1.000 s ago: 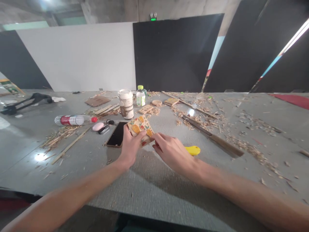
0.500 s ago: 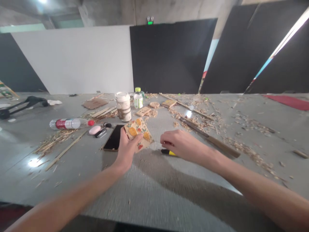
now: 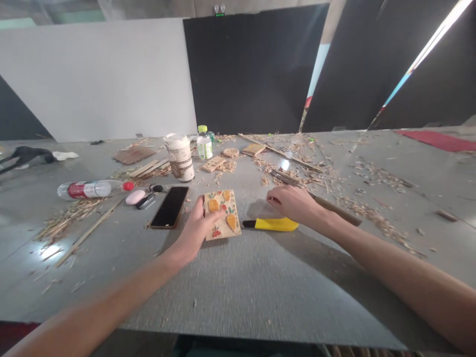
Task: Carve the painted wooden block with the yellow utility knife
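My left hand grips the left edge of a small square wooden board, thumb on its face. Orange-yellow fruit shapes, small red ones and green leaves decorate the pale board. To the right, my right hand is closed with curled fingers above the table; whatever it pinches, if anything, is hidden. Just below that hand lies a yellow tool with a black end, which looks like a utility knife. A dark-screened phone lies left of my left hand.
A lidded paper cup and a green-capped bottle stand farther back. On the left lies a red-capped bottle. Wood shavings, several strips and carved pieces are scattered about. A long dark-ended wooden strip lies behind my right forearm.
The board has turned from a slant to nearly straight and faces me more. My right hand has moved right, away from the board, uncovering the yellow tool. The view has tipped down.
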`<state>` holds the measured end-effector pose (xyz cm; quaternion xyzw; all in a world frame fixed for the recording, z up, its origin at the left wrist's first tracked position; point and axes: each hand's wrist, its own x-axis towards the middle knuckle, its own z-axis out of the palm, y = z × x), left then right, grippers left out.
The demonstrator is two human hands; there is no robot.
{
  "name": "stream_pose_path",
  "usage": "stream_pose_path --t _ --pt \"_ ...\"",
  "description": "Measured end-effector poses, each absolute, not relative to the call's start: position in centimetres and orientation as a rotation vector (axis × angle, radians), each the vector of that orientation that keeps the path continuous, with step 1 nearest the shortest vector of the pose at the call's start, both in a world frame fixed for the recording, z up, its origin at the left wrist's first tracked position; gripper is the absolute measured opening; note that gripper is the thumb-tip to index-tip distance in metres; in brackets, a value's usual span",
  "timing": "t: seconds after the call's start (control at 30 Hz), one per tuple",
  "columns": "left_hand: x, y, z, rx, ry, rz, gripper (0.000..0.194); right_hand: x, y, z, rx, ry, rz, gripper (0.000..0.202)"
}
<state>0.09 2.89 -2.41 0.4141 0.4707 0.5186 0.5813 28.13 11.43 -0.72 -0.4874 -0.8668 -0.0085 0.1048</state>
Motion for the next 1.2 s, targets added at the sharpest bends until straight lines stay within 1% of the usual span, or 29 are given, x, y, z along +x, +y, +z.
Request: stream_pose_path --t 0.13,0.3,0.37,0.4,0.53,0.73,0.8,0.9,1.07,1.13,1.2 --pt "0.2 2.9 -2.6 0.94 1.09 1.181 0.053 28.9 11.9 -2.1 -1.447 -2.56 -0.06 0.025" --pt "0.0 3.3 -2.8 0.882 1.104 1.171 0.052 28.7 10.4 -1.4 -1.327 -2.562 -0.082 0.025" --pt "-0.1 3.5 -2.8 0.852 1.109 1.162 0.052 28.4 9.4 -0.8 -1.245 -2.619 -0.028 0.027" --pt "-0.1 3.7 -2.8 0.837 1.111 1.158 0.053 28.2 9.0 -0.5 -1.198 -2.664 0.015 0.025" --pt "-0.1 4.2 -2.5 0.796 1.121 1.164 0.055 27.8 7.7 -0.1 -1.092 -2.843 0.155 0.033" --pt "-0.1 4.2 -1.7 0.737 1.121 1.171 0.058 27.7 8.1 -0.1 -1.152 -2.847 0.346 0.022" --pt "-0.2 4.2 -1.5 0.73 1.115 1.174 0.059 27.8 8.4 -0.1 -1.222 -2.813 0.352 0.019" --pt "-0.3 4.2 -1.7 0.741 1.101 1.171 0.061 28.0 8.7 -0.3 -1.32 -2.774 0.342 0.022" --pt "-0.3 4.1 -2.2 0.832 1.119 1.171 0.059 28.0 8.5 -1.0 -1.294 -2.787 0.228 0.017" --pt "-0.2 4.0 -2.2 0.863 1.151 1.151 0.059 27.9 8.6 -1.3 -1.294 -2.76 0.177 0.021" --pt "-0.3 4.0 -2.2 0.933 1.196 1.085 0.063 27.9 9.2 -1.6 -1.319 -2.697 0.126 0.027"
